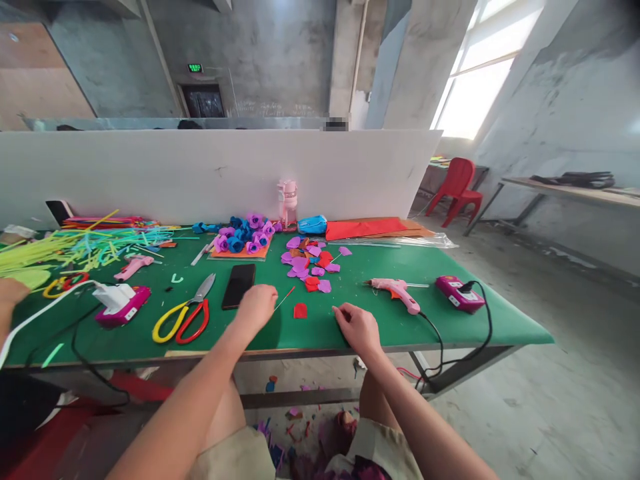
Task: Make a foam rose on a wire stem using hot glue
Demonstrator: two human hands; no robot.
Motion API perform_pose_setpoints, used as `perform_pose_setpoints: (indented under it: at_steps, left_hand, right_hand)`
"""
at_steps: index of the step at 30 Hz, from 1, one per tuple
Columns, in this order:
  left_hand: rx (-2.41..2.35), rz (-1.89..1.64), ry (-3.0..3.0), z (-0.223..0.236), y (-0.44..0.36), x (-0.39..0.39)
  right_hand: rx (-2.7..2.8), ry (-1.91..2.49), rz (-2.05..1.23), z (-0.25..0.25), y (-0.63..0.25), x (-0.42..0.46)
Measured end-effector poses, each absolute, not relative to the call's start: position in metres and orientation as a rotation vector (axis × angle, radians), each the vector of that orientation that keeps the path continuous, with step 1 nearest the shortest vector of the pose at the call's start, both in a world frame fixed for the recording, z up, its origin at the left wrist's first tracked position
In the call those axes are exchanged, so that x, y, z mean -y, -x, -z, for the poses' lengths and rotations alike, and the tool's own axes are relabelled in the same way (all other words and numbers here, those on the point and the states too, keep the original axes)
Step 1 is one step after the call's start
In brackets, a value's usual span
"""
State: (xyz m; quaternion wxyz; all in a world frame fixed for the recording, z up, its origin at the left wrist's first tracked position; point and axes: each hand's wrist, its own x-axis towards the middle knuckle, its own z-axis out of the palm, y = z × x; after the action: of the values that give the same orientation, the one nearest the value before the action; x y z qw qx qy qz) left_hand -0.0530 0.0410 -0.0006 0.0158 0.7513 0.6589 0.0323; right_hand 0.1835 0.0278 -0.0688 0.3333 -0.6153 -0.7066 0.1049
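My left hand [256,308] is closed beside the black phone [239,287], gripping a thin stick [285,298] with a red tip that slants up to the right. On the green table [345,337] a single red paper petal [300,311] lies flat between my hands. My right hand [359,327] rests at the table's front edge with its fingers curled together; whatever may be in them is hidden. Beyond my hands is a loose pile of purple, red and brown petals [299,265].
Left of the phone lie scissors [191,312]; a pink glue gun [400,291] and purple power socket [460,295] are at right. Finished paper flowers [243,235], a pink bottle [288,203] and red paper [365,228] line the white partition [215,170]. Another person's hand [11,293] shows at far left.
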Motion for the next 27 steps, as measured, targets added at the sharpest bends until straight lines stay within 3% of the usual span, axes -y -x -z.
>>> perform_pose_setpoints:
  at_steps: [8, 17, 27]
  left_hand:
    - [-2.039, -0.129, -2.311, 0.028, 0.026, -0.078]
    - [-1.925, -0.532, -2.223, 0.022, 0.034, -0.066]
    - [-1.598, -0.707, -2.045, 0.036, 0.038, -0.07]
  right_hand:
    - [1.946, 1.736, -0.038, 0.073, -0.178, -0.026]
    - [1.93, 1.794, -0.017, 0.073, -0.174, -0.024]
    - [1.926, 1.773, -0.1, 0.073, -0.175, -0.022]
